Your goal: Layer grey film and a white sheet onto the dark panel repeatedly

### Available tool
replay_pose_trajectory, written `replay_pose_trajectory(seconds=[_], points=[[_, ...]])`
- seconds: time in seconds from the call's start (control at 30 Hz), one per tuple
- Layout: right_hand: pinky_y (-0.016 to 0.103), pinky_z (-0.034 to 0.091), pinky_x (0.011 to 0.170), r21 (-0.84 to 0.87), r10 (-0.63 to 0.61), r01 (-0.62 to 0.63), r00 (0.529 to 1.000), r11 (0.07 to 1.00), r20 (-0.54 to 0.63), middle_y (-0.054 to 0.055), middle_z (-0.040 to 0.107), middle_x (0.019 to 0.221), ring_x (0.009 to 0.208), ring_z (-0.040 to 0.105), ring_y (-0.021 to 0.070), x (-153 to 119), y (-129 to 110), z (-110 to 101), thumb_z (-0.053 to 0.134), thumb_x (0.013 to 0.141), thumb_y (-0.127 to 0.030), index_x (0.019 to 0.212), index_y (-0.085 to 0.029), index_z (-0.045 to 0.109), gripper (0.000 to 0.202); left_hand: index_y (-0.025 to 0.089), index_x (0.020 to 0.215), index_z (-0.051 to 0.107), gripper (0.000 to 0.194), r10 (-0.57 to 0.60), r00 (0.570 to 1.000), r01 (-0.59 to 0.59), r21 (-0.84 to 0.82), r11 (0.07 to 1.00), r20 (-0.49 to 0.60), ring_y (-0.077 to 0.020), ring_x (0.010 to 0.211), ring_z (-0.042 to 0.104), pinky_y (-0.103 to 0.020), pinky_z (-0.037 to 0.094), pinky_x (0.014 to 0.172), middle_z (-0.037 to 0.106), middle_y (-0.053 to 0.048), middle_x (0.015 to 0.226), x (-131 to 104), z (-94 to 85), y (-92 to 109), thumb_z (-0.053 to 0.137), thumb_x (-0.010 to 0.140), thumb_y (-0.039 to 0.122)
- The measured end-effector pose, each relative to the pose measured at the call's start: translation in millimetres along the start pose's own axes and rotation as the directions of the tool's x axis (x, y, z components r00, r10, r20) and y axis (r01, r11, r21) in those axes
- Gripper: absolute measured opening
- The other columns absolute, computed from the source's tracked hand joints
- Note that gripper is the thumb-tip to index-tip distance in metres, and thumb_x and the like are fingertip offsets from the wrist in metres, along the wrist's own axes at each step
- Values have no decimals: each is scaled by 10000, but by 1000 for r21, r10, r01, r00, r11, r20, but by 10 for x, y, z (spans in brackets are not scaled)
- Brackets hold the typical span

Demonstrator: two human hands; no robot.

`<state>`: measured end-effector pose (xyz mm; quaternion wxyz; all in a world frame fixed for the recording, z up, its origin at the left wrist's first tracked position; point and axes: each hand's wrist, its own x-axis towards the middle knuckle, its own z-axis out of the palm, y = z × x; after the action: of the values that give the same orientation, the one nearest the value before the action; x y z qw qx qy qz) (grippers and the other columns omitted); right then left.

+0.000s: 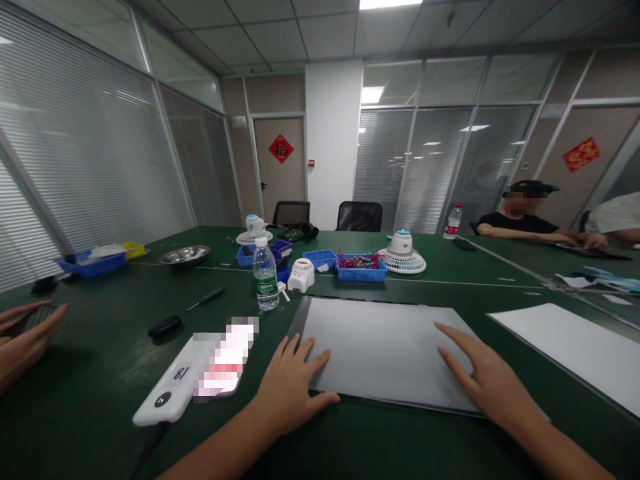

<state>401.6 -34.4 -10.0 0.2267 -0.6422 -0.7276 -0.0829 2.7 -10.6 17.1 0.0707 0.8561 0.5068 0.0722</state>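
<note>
A flat, pale grey rectangular sheet (380, 353) with dark edges, perhaps a folder or pad, lies on the green table (225, 447) in front of me. My left hand (295, 377) rests at its left edge with fingers spread. Over its right side is my right hand (480, 367), fingers stretched out and apart, holding nothing. Left of my left hand lie a phone (230, 360) with a lit, blurred screen and a white power bank (173, 387) with a dark cable. Farther right is a larger white sheet (575, 347).
Beyond the sheet stand a water bottle (266, 277), a white fan part (401, 253) and a blue tray (361, 270) of red wires. A screwdriver (206, 299) and black case (165, 327) lie left. Another person's hands (30, 333) hold something dark; a person (520, 213) sits far right.
</note>
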Motion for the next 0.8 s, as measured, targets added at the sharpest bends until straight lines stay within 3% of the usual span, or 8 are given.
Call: replay_pose_trajectory(seconds=[0.1, 0.17, 0.27, 0.4, 0.5, 0.6, 0.7, 0.8], points=[[599, 475, 1027, -207, 281, -266, 959, 942, 47, 213, 617, 1356, 1217, 599, 395, 73, 504, -22, 366, 956, -580, 1387, -95, 593, 687, 368, 1419, 565, 821, -61, 998, 61, -18, 998, 15, -437, 1506, 244, -642, 134, 1221, 405, -87, 1604, 6, -27, -42, 502, 777, 876], [572, 530, 920, -225, 381, -344, 912, 912, 150, 190, 701, 1207, 1075, 669, 384, 79, 741, -23, 367, 943, -582, 1234, -134, 699, 629, 334, 1378, 611, 842, -108, 994, 107, -14, 994, -10, -451, 1513, 204, -639, 102, 1227, 377, -87, 1620, 14, -28, -49, 505, 755, 891], [494, 541, 904, -89, 345, -334, 918, 938, 196, 123, 731, 1151, 1026, 688, 330, 75, 868, -1, 382, 933, -570, 1145, -197, 732, 554, 294, 1424, 569, 872, -203, 979, 203, -30, 979, -14, -462, 1513, 189, -634, 133, 1225, 346, -99, 1633, 33, 0, -52, 536, 760, 859], [442, 490, 1030, 112, 253, -274, 951, 955, 176, 76, 668, 1327, 1193, 627, 300, 115, 887, 61, 398, 918, -546, 1241, -223, 703, 549, 264, 1470, 519, 825, -237, 972, 236, -101, 966, 8, -422, 1517, 219, -559, 239, 1222, 374, -96, 1620, 40, 44, -59, 550, 818, 768], [430, 465, 1070, 165, 205, -242, 955, 956, 214, 54, 630, 1388, 1245, 600, 287, 156, 1051, 105, 394, 925, -528, 1309, -250, 670, 548, 277, 1432, 564, 764, -237, 971, 233, -129, 964, -17, -398, 1523, 221, -541, 269, 1216, 410, -70, 1603, 28, 58, -49, 520, 843, 760], [438, 406, 1125, 25, 198, -202, 975, 979, 102, 75, 561, 1467, 1332, 529, 280, 164, 1372, 126, 359, 933, -469, 1374, -226, 615, 565, 284, 1411, 588, 757, -252, 967, 246, -128, 961, -29, -393, 1512, 262, -548, 279, 1210, 436, -69, 1587, 22, 70, -45, 503, 843, 778], [593, 304, 1142, -211, 264, -281, 959, 936, -107, 223, 505, 1479, 1414, 405, 388, 99, 1718, 93, 326, 913, -412, 1385, -93, 580, 624, 269, 1408, 592, 752, -255, 966, 248, -123, 961, -50, -373, 1503, 295, -527, 280, 1214, 436, -80, 1586, 34, 96, -66, 495, 854, 769], [719, 401, 902, -241, 376, -410, 910, 880, -174, 396, 582, 1249, 1194, 553, 534, -25, 1929, 16, 345, 914, -521, 1266, 17, 629, 703, 263, 1411, 588, 755, -248, 966, 239, -115, 964, -72, -365, 1500, 306, -527, 287, 1211, 438, -86, 1584, 56, 122, -101, 498, 856, 766]])
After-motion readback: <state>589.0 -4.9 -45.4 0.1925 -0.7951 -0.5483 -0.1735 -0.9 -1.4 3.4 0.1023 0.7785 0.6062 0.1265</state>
